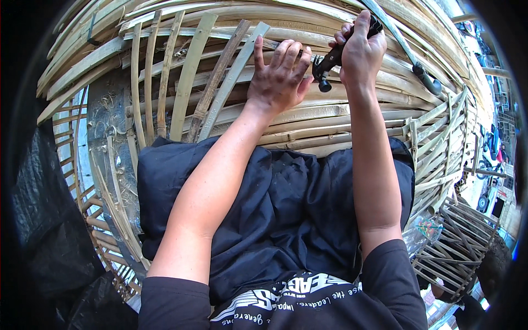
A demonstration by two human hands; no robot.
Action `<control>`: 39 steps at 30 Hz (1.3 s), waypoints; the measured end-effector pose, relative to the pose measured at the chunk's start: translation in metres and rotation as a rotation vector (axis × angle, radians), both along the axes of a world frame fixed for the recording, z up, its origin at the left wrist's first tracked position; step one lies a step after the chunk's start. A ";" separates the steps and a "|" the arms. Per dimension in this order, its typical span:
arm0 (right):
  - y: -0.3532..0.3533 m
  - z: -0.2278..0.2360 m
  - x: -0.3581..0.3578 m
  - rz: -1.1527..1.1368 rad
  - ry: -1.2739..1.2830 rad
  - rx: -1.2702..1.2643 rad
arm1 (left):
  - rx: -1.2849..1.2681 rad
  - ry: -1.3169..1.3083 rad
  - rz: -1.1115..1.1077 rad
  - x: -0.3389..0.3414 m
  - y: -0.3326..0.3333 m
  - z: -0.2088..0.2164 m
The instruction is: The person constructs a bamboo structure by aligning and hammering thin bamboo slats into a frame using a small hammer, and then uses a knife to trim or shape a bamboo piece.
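Note:
My left hand (279, 77) lies over the bamboo slats with its fingers spread, next to the top end of a pale upright strip (234, 82). To its right, my right hand (363, 52) is closed round a black hand tool (330, 60). A short round knob sticks out at the tool's lower end, toward my left hand; its exact kind is unclear, and my fingers cover part of it. Several bamboo strips (190, 82) stand side by side left of my left hand, crossing the long horizontal bamboo slats (308, 124).
A long bluish bar with a black curved end (428, 80) lies right of my right hand. Dark cloth (264, 187) covers my lap. Shavings litter a grey surface (113, 143) at left. A bamboo rack (459, 242) stands lower right, near a person's dark sleeve (467, 313).

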State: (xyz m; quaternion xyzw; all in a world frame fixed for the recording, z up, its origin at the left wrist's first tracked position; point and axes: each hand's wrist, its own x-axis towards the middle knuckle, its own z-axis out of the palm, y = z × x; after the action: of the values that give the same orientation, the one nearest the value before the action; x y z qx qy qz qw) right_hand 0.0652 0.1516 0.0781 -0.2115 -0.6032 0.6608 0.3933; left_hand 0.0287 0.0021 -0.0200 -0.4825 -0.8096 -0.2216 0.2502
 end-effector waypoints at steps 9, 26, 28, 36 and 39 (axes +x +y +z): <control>-0.013 0.018 0.002 -0.072 0.013 0.178 | -0.067 -0.019 0.037 0.000 0.000 0.001; -0.017 0.029 -0.008 -0.070 0.025 0.266 | -0.103 -0.099 -0.010 0.002 0.001 0.007; -0.021 0.034 -0.008 -0.085 -0.012 0.272 | -0.127 -0.056 0.015 0.002 0.001 0.006; -0.042 0.033 -0.009 -0.132 -0.063 0.583 | -0.137 -0.052 0.031 0.000 -0.001 0.007; -0.009 0.029 -0.003 -0.047 0.059 0.092 | -0.092 -0.078 0.025 0.001 0.000 0.007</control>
State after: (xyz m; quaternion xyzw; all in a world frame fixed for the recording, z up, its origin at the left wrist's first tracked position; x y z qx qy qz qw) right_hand 0.0620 0.1421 0.1071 -0.1879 -0.6161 0.6289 0.4354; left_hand 0.0297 0.0020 -0.0134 -0.4743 -0.8341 -0.1996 0.1987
